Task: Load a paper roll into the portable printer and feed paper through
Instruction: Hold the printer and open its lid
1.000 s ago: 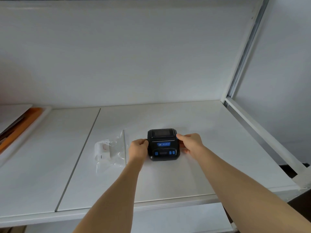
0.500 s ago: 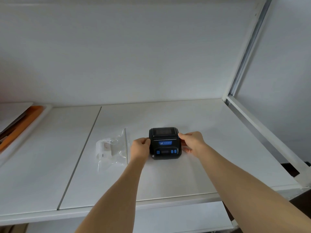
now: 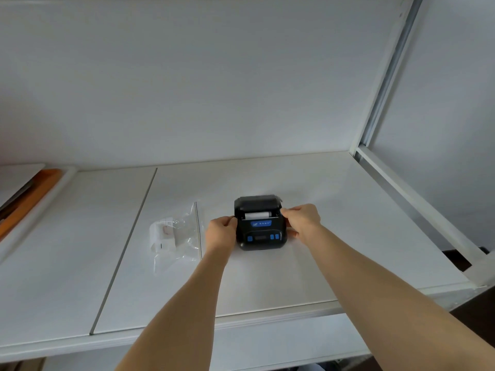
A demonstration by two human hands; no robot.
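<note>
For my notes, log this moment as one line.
printer lid open | white roll inside | left hand, right hand grip printer sides | bag left, untouched

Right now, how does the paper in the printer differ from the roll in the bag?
The paper in the printer shows as a white strip under the raised lid; the roll in the bag lies loose on the shelf, left of the printer.
The printer's paper sits between the left hand and right hand; the bagged roll is untouched.
The bagged roll is wrapped in clear plastic; the printer's paper is bare.
Both are white.
</note>
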